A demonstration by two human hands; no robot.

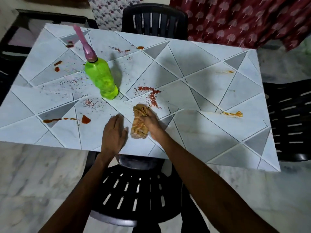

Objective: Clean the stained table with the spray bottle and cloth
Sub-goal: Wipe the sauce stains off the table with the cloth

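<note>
The table (210,137) has a pale top with grey triangle patterns. Red sauce smears and scattered red powder mark its left and middle; orange streaks lie on the right. A green spray bottle (101,78) with a pink nozzle stands upright left of centre. My right hand (152,121) is shut on a bunched tan cloth (138,123) pressed to the table near the front edge, just below a red powder patch (150,95). My left hand (114,132) lies flat on the table beside the cloth, fingers apart, holding nothing.
A black plastic chair (134,190) sits under the table's front edge below my arms. Another black chair (154,19) stands at the far side and a third (292,121) at the right. Red patterned fabric (244,19) hangs at the back right. The floor is marble.
</note>
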